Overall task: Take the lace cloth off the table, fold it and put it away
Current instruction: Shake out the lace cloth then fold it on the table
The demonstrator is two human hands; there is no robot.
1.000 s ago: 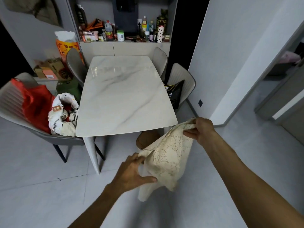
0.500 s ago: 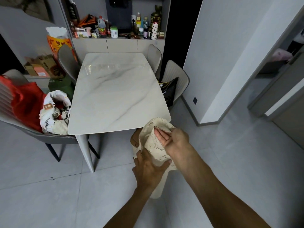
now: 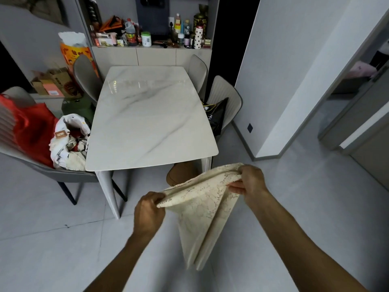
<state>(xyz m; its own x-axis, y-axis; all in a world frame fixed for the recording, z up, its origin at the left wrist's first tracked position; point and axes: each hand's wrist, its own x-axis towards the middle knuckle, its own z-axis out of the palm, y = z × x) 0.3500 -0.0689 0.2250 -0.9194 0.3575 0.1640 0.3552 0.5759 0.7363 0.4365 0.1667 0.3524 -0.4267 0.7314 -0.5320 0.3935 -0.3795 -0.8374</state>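
One head-worn wide-angle view, looking forward and steeply down from standing height, facing the marble table point(image 3: 151, 121) ahead, cluttered shelf point(image 3: 151, 42) lying far, floor point(image 3: 52, 239) filling the near edge, both forearms reaching in from below, wall point(image 3: 280, 70) bending at right.

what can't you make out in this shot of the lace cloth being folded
- Head view: how many layers the lace cloth has; its hanging folds overlap.
- Head view: fingertips of the left hand and right hand, buried in the cloth.
- Head view: the brown object under the table, covered by tabletop and cloth.
- Head view: labels on the shelf bottles, too small.
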